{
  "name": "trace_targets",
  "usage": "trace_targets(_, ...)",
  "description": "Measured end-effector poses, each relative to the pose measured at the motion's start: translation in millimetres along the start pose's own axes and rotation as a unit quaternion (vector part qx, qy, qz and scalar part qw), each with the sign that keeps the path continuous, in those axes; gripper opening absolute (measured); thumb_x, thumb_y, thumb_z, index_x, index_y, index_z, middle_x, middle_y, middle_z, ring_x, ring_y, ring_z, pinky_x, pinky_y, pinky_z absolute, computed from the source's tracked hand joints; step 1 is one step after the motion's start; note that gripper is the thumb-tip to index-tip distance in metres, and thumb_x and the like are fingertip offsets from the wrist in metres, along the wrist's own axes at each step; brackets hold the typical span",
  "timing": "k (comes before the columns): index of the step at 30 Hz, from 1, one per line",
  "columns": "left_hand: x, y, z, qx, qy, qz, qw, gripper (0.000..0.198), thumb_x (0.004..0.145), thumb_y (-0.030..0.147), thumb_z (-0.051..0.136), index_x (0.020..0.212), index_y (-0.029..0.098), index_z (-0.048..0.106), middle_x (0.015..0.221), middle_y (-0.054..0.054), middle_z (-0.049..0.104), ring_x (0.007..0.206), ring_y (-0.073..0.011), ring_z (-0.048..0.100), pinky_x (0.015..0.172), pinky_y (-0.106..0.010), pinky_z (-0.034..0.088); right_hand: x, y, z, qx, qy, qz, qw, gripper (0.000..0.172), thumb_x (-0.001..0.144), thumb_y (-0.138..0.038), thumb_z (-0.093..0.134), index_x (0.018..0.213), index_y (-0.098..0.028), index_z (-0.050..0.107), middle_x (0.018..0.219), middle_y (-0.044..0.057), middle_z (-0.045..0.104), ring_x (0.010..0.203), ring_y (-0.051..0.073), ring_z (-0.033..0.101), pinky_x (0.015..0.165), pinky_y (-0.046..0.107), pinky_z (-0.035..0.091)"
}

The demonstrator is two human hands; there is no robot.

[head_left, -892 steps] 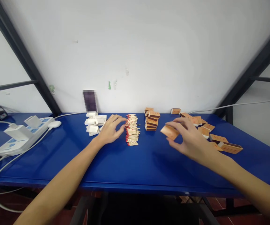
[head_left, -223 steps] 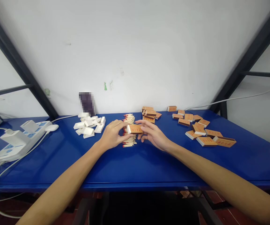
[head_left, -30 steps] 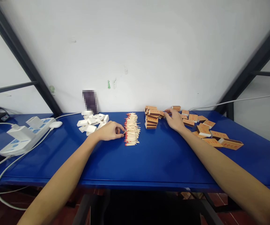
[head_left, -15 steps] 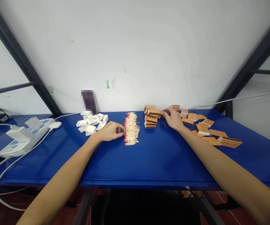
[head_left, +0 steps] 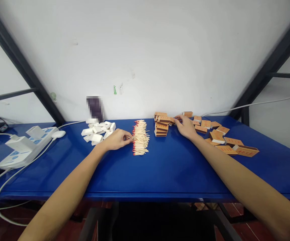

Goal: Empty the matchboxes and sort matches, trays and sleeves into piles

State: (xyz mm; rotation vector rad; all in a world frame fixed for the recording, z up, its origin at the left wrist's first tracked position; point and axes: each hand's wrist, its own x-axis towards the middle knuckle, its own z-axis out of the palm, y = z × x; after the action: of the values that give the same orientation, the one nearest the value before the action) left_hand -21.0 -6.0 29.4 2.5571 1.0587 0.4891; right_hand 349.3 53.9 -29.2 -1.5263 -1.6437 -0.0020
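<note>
My left hand [head_left: 119,139] is closed in a pinch on several matches [head_left: 134,137] at the red-headed left side of a long row of matches [head_left: 141,145]. The pinched matches stick out toward the row from between thumb and fingertips. Over on the right, my right hand [head_left: 185,126] has its curled fingertips on the end of a matchbox [head_left: 172,121], which lies against a stack of orange matchboxes [head_left: 161,128]. Its grip is partly hidden. White inner trays [head_left: 97,138] lie heaped just beyond my left hand.
More orange matchboxes [head_left: 226,140] lie scattered right of my right forearm. A white power strip [head_left: 24,154] with plugs and cables takes up the left side of the blue table [head_left: 157,177]. A blurred dark object [head_left: 95,107] leans on the wall.
My left hand has drawn slightly left from the match row, and several matches now show between its fingers. My right hand stays at the matchbox by the stack.
</note>
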Motion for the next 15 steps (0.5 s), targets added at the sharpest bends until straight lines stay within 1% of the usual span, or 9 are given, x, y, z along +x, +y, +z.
trace_targets(4,-1.3,1.5,-6.0,0.0,0.017,-0.013,1.0,0.029,0.088,0.037,0.055,0.084,0.015,0.074,0.067,-0.001,0.065,0.058,-0.0112,0.051,0.056,-0.022,0.037,0.8,-0.3,-1.7,0.009,0.018,-0.003,1.0,0.025,0.085,-0.032,0.051,0.098,-0.017,0.067,0.095,0.012,0.071,0.087,0.027,0.063,0.086,0.043,0.048)
trace_targets(6,-1.7,0.7,-7.3,0.002,0.032,-0.011,0.999,0.028,0.088,0.037,0.056,0.084,0.016,0.074,0.069,-0.001,0.068,0.059,-0.0116,0.053,0.058,-0.023,0.039,1.8,-4.4,-7.3,0.012,0.045,-0.003,0.999,0.026,0.085,-0.029,0.049,0.1,-0.017,0.066,0.095,0.012,0.07,0.089,0.027,0.063,0.087,0.044,0.048)
trace_targets(8,-1.7,0.0,-7.6,0.007,0.052,-0.003,0.999,0.026,0.088,0.036,0.057,0.085,0.016,0.073,0.074,-0.002,0.07,0.062,-0.0124,0.056,0.06,-0.024,0.041,0.6,-16.0,-16.7,0.011,0.085,-0.005,0.996,0.03,0.086,-0.026,0.045,0.108,-0.017,0.064,0.099,0.012,0.069,0.095,0.028,0.062,0.092,0.045,0.046)
trace_targets(10,-1.3,0.7,-7.4,0.022,0.078,0.01,0.997,0.024,0.089,0.034,0.057,0.088,0.016,0.073,0.079,-0.004,0.072,0.065,-0.0132,0.058,0.062,-0.025,0.042,-5.3,-38.3,-27.6,0.013,0.125,-0.024,0.992,0.033,0.089,-0.024,0.043,0.115,-0.019,0.061,0.104,0.012,0.068,0.102,0.027,0.06,0.097,0.046,0.044)
trace_targets(11,-1.0,1.9,-7.2,0.037,0.093,0.017,0.995,0.024,0.09,0.033,0.056,0.09,0.017,0.073,0.081,-0.004,0.072,0.066,-0.0137,0.059,0.064,-0.025,0.042,-10.5,-53.4,-32.1,0.021,0.144,-0.053,0.988,0.032,0.089,-0.023,0.044,0.115,-0.019,0.061,0.103,0.012,0.068,0.1,0.027,0.061,0.096,0.045,0.044)
trace_targets(12,-0.7,3.6,-7.1,0.056,0.108,0.027,0.992,0.023,0.091,0.032,0.056,0.091,0.017,0.073,0.083,-0.005,0.072,0.068,-0.0144,0.06,0.065,-0.026,0.043,-16.9,-70.4,-35.2,0.039,0.147,-0.086,0.985,0.03,0.089,-0.024,0.045,0.115,-0.02,0.061,0.101,0.011,0.068,0.097,0.026,0.062,0.094,0.043,0.046)
trace_targets(14,-0.5,8.5,-6.6,0.102,0.132,0.053,0.985,0.023,0.093,0.031,0.054,0.092,0.018,0.073,0.084,-0.005,0.072,0.072,-0.0159,0.061,0.069,-0.027,0.043,-32.1,-106.7,-36.2,0.092,0.091,-0.16,0.979,0.027,0.09,-0.026,0.049,0.114,-0.023,0.062,0.095,0.008,0.068,0.089,0.023,0.064,0.087,0.039,0.05)
trace_targets(15,-0.5,11.4,-6.3,0.12,0.141,0.067,0.98,0.023,0.094,0.03,0.053,0.092,0.018,0.073,0.085,-0.006,0.071,0.074,-0.0166,0.061,0.071,-0.028,0.044,-39.5,-123.9,-33.9,0.116,0.044,-0.199,0.972,0.026,0.09,-0.027,0.052,0.113,-0.023,0.063,0.094,0.006,0.069,0.087,0.022,0.064,0.085,0.038,0.051)
